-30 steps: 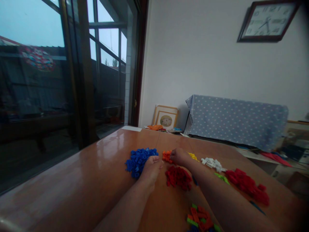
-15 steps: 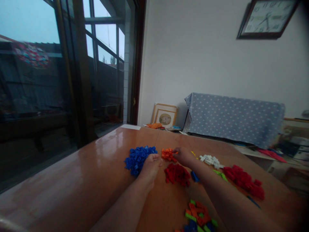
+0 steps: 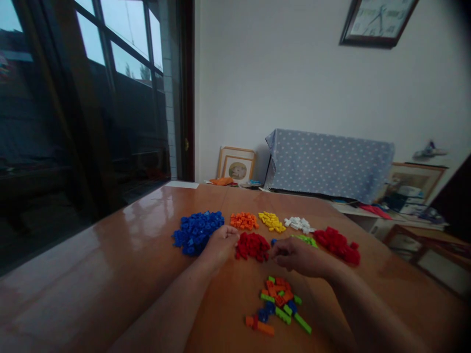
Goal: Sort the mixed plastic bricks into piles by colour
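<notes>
My left hand (image 3: 222, 241) is between a heap of blue toy bricks (image 3: 196, 231) and a pile of red bricks (image 3: 252, 246). Its fingers are curled together, and what they may hold is hidden. Just right of the red pile, my right hand (image 3: 293, 254) hovers with thumb and fingertips drawn together; anything in that pinch is too small to make out. Behind the hands lies a small pile of orange bricks (image 3: 244, 220). Closer to me is a loose cluster of orange, green and blue bricks (image 3: 279, 290), with an orange piece (image 3: 265, 328) at its near end.
Farther right on the brown table (image 3: 121, 274) are yellow bricks (image 3: 271, 221), white bricks (image 3: 299, 224), green bricks (image 3: 306, 240) partly behind my right hand, and a second red pile (image 3: 337, 245). A cloth-covered object (image 3: 327, 164) stands beyond the table.
My right hand has drawn back from the orange pile to the right side of the red pile. My left hand stays beside the blue heap. The view has turned right.
</notes>
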A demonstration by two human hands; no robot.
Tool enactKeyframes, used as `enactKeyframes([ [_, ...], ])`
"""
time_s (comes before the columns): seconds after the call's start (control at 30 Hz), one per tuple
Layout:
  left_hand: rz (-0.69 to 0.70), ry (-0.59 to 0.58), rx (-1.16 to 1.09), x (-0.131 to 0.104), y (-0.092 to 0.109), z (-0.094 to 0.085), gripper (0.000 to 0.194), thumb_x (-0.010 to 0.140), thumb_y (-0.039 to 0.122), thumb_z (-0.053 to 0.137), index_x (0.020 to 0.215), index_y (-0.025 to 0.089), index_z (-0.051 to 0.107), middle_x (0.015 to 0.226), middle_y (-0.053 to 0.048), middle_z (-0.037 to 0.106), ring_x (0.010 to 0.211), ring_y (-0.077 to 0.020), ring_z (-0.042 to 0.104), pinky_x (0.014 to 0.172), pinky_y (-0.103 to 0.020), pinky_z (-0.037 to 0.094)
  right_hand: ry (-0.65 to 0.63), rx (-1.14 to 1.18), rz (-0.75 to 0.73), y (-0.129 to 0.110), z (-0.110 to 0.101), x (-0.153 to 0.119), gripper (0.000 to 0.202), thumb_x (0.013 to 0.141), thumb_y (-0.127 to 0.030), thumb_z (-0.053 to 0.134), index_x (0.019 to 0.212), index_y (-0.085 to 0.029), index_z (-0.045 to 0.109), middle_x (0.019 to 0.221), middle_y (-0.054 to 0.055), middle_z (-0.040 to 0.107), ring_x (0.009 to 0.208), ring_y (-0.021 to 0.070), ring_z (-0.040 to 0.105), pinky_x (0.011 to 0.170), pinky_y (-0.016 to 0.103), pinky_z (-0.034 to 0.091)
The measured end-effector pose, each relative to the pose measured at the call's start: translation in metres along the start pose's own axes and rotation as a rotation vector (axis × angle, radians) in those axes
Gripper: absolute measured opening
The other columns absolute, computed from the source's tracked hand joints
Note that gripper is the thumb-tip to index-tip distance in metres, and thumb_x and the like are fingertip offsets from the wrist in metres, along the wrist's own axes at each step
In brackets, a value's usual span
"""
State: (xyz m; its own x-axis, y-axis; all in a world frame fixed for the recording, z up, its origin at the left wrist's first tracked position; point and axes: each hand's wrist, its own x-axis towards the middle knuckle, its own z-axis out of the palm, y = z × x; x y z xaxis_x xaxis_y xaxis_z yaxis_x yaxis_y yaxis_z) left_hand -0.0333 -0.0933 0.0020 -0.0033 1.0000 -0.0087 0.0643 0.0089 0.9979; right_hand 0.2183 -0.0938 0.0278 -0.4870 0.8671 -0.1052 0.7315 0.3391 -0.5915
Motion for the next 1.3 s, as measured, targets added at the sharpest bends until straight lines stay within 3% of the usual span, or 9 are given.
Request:
enactKeyframes([
  [0.27, 0.14, -0.326, 0.22, -0.008, -0.013, 0.013, 0.022, 0.079, 0.033, 0.059, 0.092, 0.015, 0.06, 0.077, 0.0, 0.06, 0.069, -0.0123, 0.054, 0.061, -0.022, 0.038, -0.112, -0.007, 0.04, 0.01, 0.002, -0.038, 0.015, 0.08, -0.029, 0.059, 0.09, -0.019, 0.063, 0.077, -0.002, 0.063, 0.069, 0.0125, 0.056, 0.058, 0.02, 0.037],
  [0.4, 0.224, -0.482, 0.378, -0.031, 0.0, 0.019, 0.032, 0.081, 0.041, 0.061, 0.103, 0.017, 0.063, 0.09, -0.003, 0.062, 0.082, -0.016, 0.056, 0.069, -0.025, 0.043, -0.197, -0.087, 0.143, 0.005, -0.007, -0.053, 0.044, 0.073, -0.05, 0.071, 0.105, -0.021, 0.063, 0.085, 0.002, 0.066, 0.075, 0.0174, 0.06, 0.058, 0.023, 0.037],
  [0.57, 0.38, -0.694, 0.62, -0.056, 0.018, 0.02, 0.065, 0.069, 0.055, 0.073, 0.126, 0.028, 0.058, 0.128, -0.007, 0.054, 0.118, -0.0274, 0.05, 0.098, -0.039, 0.042, -0.26, -0.158, 0.185, -0.014, -0.009, -0.062, 0.072, 0.058, -0.061, 0.078, 0.119, -0.025, 0.061, 0.1, 0.004, 0.068, 0.087, 0.0241, 0.063, 0.066, 0.028, 0.042],
  [0.7, 0.394, -0.868, 0.853, -0.058, 0.015, 0.018, 0.114, 0.051, 0.062, 0.081, 0.149, 0.033, 0.032, 0.152, -0.009, 0.033, 0.139, -0.0409, 0.027, 0.111, -0.056, 0.027, -0.262, -0.164, 0.174, -0.021, -0.003, -0.062, 0.079, 0.053, -0.053, 0.083, 0.123, -0.027, 0.058, 0.106, 0.003, 0.068, 0.093, 0.0262, 0.064, 0.074, 0.03, 0.045],
  [0.8, 0.39, -0.9, 0.95, -0.057, 0.009, 0.017, 0.13, 0.046, 0.063, 0.082, 0.154, 0.034, 0.015, 0.161, -0.008, 0.015, 0.144, -0.0442, 0.013, 0.114, -0.062, 0.016, -0.241, -0.152, 0.163, -0.017, 0.001, -0.061, 0.082, 0.051, -0.048, 0.084, 0.126, -0.029, 0.057, 0.115, 0.004, 0.067, 0.101, 0.029, 0.063, 0.082, 0.034, 0.046],
  [0.87, 0.38, -0.897, 0.967, -0.058, 0.008, 0.017, 0.13, 0.048, 0.064, 0.081, 0.155, 0.035, 0.013, 0.162, -0.008, 0.013, 0.145, -0.0438, 0.011, 0.114, -0.062, 0.014, -0.229, -0.159, 0.153, -0.014, 0.003, -0.06, 0.083, 0.051, -0.046, 0.084, 0.128, -0.03, 0.056, 0.118, 0.005, 0.067, 0.104, 0.0306, 0.063, 0.086, 0.036, 0.045],
  [1.0, 0.384, -0.864, 0.945, -0.061, 0.012, 0.016, 0.123, 0.051, 0.063, 0.08, 0.154, 0.032, 0.02, 0.158, -0.01, 0.026, 0.143, -0.0426, 0.019, 0.114, -0.06, 0.018, -0.244, -0.199, 0.142, -0.014, 0.009, -0.059, 0.084, 0.051, -0.043, 0.084, 0.13, -0.031, 0.056, 0.12, 0.006, 0.067, 0.106, 0.0322, 0.063, 0.086, 0.037, 0.045],
  [1.2, 0.429, -0.816, 0.909, -0.057, 0.015, 0.016, 0.094, 0.058, 0.062, 0.076, 0.141, 0.029, 0.046, 0.142, -0.011, 0.046, 0.13, -0.0389, 0.038, 0.107, -0.052, 0.033, -0.229, -0.216, 0.119, -0.027, 0.013, -0.057, 0.072, 0.056, -0.043, 0.08, 0.123, -0.032, 0.059, 0.116, 0.003, 0.068, 0.1, 0.0293, 0.064, 0.08, 0.035, 0.046],
  [1.3, 0.441, -0.797, 0.894, -0.054, 0.015, 0.013, 0.084, 0.062, 0.06, 0.074, 0.137, 0.033, 0.05, 0.133, -0.009, 0.052, 0.123, -0.0355, 0.043, 0.103, -0.048, 0.037, -0.215, -0.205, 0.113, -0.028, 0.015, -0.054, 0.07, 0.057, -0.048, 0.079, 0.123, -0.031, 0.059, 0.113, 0.004, 0.068, 0.098, 0.0281, 0.064, 0.077, 0.033, 0.045],
])
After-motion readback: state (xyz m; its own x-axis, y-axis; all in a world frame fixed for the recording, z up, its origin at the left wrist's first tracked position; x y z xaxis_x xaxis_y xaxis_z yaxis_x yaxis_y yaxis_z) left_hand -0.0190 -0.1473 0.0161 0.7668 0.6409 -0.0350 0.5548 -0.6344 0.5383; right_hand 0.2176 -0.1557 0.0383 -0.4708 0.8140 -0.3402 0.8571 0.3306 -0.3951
